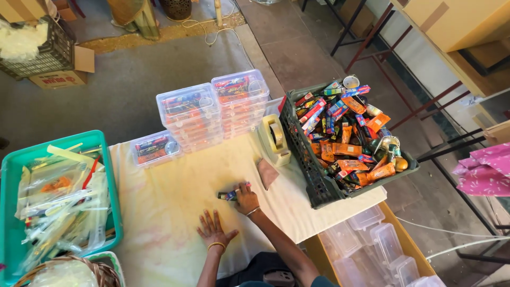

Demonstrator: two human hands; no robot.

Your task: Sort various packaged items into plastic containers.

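A small, slim packet [229,194] lies on the cloth-covered table [175,212], the right hand [246,201] closed over its near end. It looks light and slippery; best pinched mid-length. The left hand [213,229] rests flat, fingers spread, just nearer. Beyond-right, a green crate [313,180] holds mixed packets; ahead, stacked clear boxes [212,109] are filled.

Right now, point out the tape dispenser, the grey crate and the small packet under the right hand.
tape dispenser [275,139], head view, on its cream body beside the roll.
grey crate [302,154], head view, on its near side wall.
small packet [229,195], head view, on the end sticking out from the right hand [246,199].
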